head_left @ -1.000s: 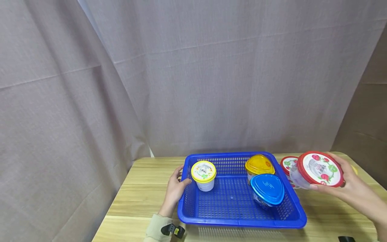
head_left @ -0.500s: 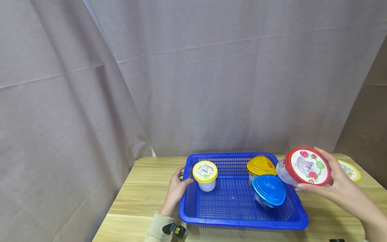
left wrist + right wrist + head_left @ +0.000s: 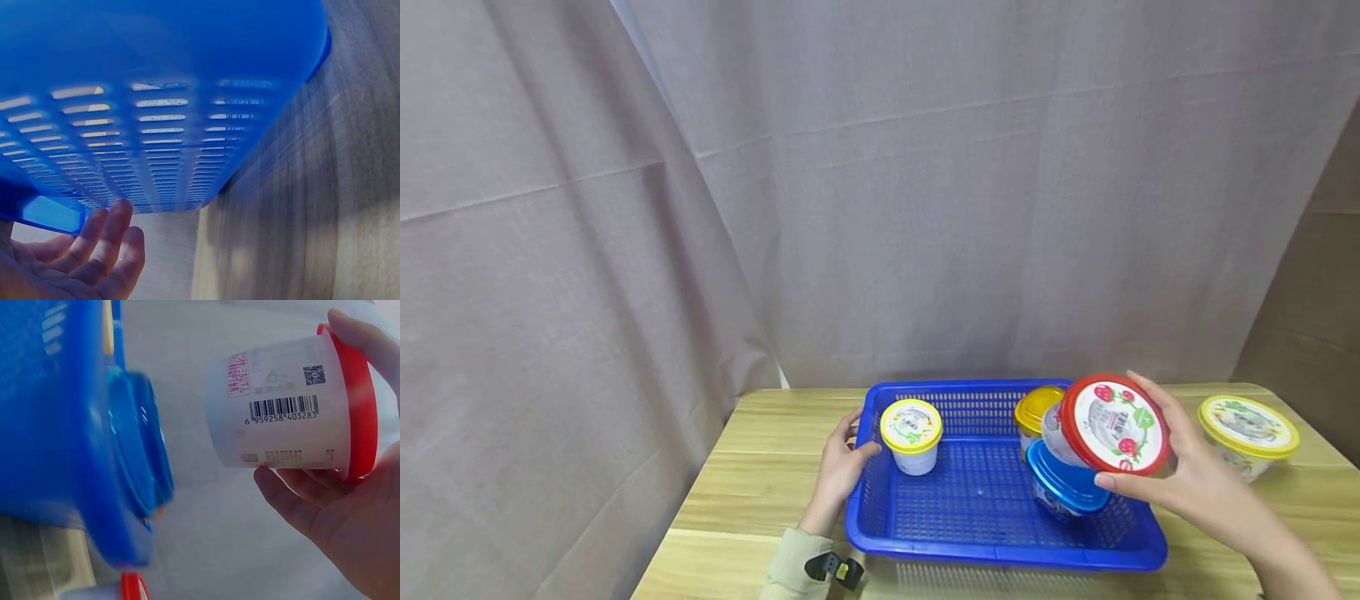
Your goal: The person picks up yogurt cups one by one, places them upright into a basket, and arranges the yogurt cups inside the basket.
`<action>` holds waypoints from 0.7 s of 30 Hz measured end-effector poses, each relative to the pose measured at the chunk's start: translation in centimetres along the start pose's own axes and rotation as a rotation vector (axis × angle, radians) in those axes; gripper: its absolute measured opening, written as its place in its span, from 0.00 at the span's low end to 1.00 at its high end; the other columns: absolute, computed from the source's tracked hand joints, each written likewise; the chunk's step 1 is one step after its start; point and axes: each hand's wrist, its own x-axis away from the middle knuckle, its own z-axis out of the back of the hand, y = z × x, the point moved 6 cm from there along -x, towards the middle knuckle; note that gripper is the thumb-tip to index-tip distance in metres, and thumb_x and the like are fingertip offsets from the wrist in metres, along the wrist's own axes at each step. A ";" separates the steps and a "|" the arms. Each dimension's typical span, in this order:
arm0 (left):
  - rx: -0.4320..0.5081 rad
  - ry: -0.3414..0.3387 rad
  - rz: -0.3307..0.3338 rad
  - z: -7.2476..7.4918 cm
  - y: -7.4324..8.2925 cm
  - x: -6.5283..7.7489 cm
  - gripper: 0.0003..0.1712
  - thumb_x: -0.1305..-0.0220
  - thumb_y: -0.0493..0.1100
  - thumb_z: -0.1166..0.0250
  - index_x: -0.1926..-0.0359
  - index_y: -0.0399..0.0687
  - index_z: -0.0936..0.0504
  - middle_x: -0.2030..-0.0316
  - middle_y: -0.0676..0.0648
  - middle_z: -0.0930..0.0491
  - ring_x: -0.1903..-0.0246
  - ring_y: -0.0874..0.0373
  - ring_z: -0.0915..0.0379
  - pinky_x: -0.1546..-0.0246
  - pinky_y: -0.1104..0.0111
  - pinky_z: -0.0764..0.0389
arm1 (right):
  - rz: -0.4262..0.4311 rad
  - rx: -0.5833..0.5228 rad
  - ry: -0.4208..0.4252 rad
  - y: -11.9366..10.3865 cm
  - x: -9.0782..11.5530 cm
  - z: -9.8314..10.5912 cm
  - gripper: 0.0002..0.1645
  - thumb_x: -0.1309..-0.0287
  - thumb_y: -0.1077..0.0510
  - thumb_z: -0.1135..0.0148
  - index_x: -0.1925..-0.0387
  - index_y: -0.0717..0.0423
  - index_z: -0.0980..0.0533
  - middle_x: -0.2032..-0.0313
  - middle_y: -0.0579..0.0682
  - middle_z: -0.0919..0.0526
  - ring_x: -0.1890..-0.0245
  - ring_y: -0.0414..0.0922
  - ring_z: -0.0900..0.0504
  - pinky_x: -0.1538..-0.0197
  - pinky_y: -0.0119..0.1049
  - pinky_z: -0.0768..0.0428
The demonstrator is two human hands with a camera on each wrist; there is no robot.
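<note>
My left hand (image 3: 838, 462) grips the left rim of a blue plastic basket (image 3: 992, 552), thumb over the rim and fingers outside. In the left wrist view those fingers (image 3: 115, 240) lie beside the slotted wall. My right hand (image 3: 1180, 467) holds a white tub with a red strawberry-patterned lid (image 3: 1116, 425), tilted, above the basket's right side. The right wrist view shows the barcode on the tub's side (image 3: 281, 406). Inside the basket, a yellow-lidded round tub (image 3: 912, 433) stands at left; an orange-yellow-lidded tub (image 3: 1037, 407) and a blue-lidded tub (image 3: 1066, 487), both partly covered, are at right.
A wider yellow-lidded tub (image 3: 1247, 433) stands on the wooden table (image 3: 752, 467), right of the basket. Another red-lidded tub (image 3: 128, 587) shows low in the right wrist view, mostly cut off. A grey curtain (image 3: 925, 208) hangs behind the table.
My right hand has carried the red-lidded tub leftward from beside the basket to above its right side, uncovering the wider yellow-lidded tub. My left hand keeps its hold on the rim.
</note>
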 end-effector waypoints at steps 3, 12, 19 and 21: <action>-0.008 0.006 0.025 -0.2 -1.1 -0.5 0.38 0.49 0.27 0.36 0.34 0.24 0.32 0.55 0.27 0.21 0.69 0.55 0.23 0.68 0.64 0.18 | 0.018 -0.021 -0.003 -0.3 0.3 -0.7 0.73 0.57 0.59 0.18 0.20 0.34 0.57 0.33 0.59 0.41 0.47 0.24 0.40 0.59 0.23 0.27; -0.016 0.025 0.016 -0.3 -4.3 -1.8 0.41 0.50 0.31 0.33 0.32 0.32 0.31 0.55 0.34 0.19 0.68 0.54 0.22 0.68 0.65 0.18 | 0.054 -0.017 -0.024 -1.8 0.6 -2.4 0.74 0.60 0.57 0.16 0.20 0.33 0.55 0.32 0.57 0.38 0.45 0.23 0.38 0.55 0.26 0.26; -0.020 0.028 0.026 -0.3 -4.3 -1.7 0.41 0.51 0.33 0.33 0.32 0.34 0.29 0.55 0.35 0.19 0.68 0.55 0.22 0.67 0.66 0.19 | 0.027 -0.042 -0.084 -2.9 0.4 -4.1 0.75 0.59 0.52 0.16 0.21 0.30 0.58 0.31 0.60 0.39 0.40 0.54 0.32 0.50 0.57 0.21; -0.022 0.029 0.017 -0.3 -4.3 -1.7 0.40 0.51 0.32 0.33 0.32 0.33 0.29 0.56 0.35 0.19 0.69 0.55 0.22 0.68 0.66 0.19 | 0.027 -0.052 -0.092 -3.4 0.4 -4.6 0.74 0.59 0.51 0.16 0.21 0.29 0.58 0.31 0.59 0.38 0.40 0.55 0.31 0.50 0.61 0.22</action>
